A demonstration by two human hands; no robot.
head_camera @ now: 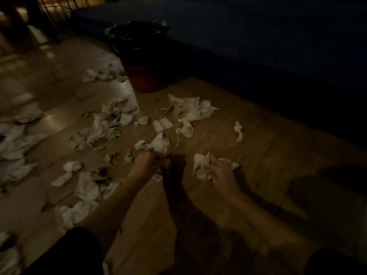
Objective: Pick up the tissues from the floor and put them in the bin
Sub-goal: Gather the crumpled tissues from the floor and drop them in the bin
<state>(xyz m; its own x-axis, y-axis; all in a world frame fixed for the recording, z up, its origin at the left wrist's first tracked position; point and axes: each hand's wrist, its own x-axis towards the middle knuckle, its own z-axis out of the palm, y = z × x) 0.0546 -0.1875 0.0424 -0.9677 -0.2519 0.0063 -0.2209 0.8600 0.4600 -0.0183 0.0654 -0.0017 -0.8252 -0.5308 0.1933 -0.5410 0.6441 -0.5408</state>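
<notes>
Head view: crumpled white tissues litter wooden floor near bin

I am in a dim room of a home, it seems: a wooden plank floor, a small bin lined with a black bag, a dark sofa-like bulk beside it, chair legs in warm lamplight.

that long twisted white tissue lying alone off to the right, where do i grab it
Pinch the long twisted white tissue across its narrow middle, coming straight down from above. It lies flat on the wooden floor, apart from the other tissues, with bare boards on both sides for fingers.
</notes>
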